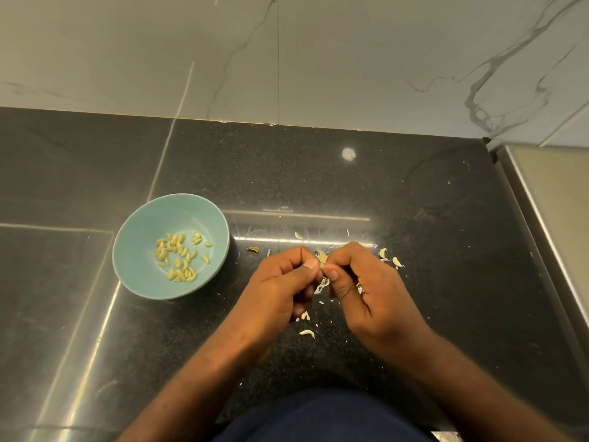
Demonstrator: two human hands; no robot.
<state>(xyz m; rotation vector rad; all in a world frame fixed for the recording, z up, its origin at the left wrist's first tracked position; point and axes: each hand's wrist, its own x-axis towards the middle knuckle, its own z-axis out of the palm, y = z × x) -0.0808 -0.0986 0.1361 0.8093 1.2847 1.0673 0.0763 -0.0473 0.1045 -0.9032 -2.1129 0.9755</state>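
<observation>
Marble wall behind the bowl, far side. Black speckled worktop carries everything. Dark blue garment at the near edge, right of and nearer than the bowl.

Teal bowl sits upright on the worktop, left of both hands, not touched by either.

Left hand just right of the bowl, a small gap between them. Fingers curled in, thumb and forefinger pinching the clove. Right hand further right of the bowl, fingertips meeting the left hand's. Its fingers are also curled, with the thumb tip pressed on the same clove. Both hands are above the worktop. Whether they rest on it, cannot tell.

Peeled cloves, pale yellow, loose heap in the bowl's bottom, toward its right half.

Skins, white flakes, scattered on the worktop right of the bowl, around and under the hands. One curled piece lies nearer than the hands.

Clove right of the bowl, held between the two thumbs, mostly hidden. Only a pale sliver shows, so how much skin remains on it cannot be told.
</observation>
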